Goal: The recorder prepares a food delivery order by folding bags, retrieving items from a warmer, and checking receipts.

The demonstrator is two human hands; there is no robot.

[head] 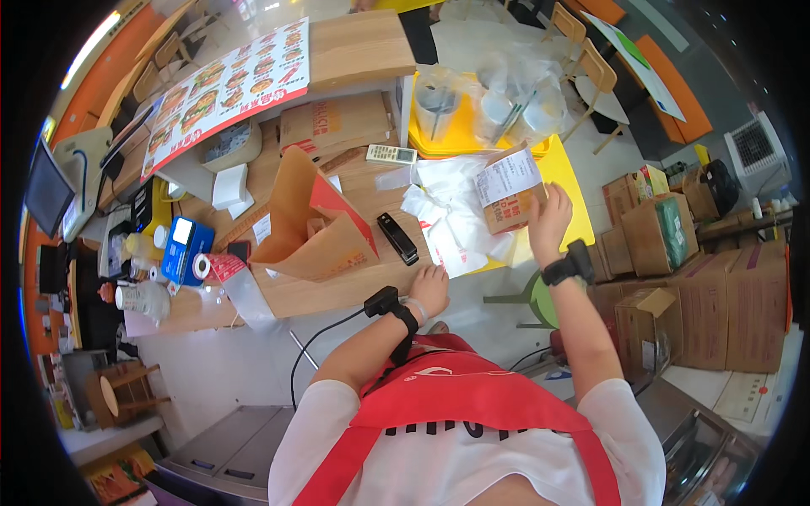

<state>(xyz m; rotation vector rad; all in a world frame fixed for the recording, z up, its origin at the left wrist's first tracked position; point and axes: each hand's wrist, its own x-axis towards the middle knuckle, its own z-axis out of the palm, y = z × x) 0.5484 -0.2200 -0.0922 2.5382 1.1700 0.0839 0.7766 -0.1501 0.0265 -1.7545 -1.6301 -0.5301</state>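
Note:
My right hand (pixel 549 218) is at the right side of a small brown paper bag (pixel 503 216), thumb against it. A printed receipt (pixel 508 176) covers the bag's upper part. Beneath and beside it spreads a crumpled white plastic bag (pixel 450 190) with some red print. Low at the counter's front edge, my left hand (pixel 430 292) has curled fingers at the plastic bag's near corner; whether they grip it is hidden. A black stapler (pixel 398 238) lies just beyond that hand. To its left stands a larger open paper bag (pixel 316 231), brown and red.
Behind the plastic bag, a yellow tray (pixel 414 136) carries several bagged drink cups (pixel 493 104). A remote control (pixel 392 154) and a flattened cardboard bag (pixel 335 123) lie nearby. At left are a label roll (pixel 218 269) and a blue device (pixel 188 252). Cartons (pixel 699 310) and a green stool (pixel 543 300) stand right.

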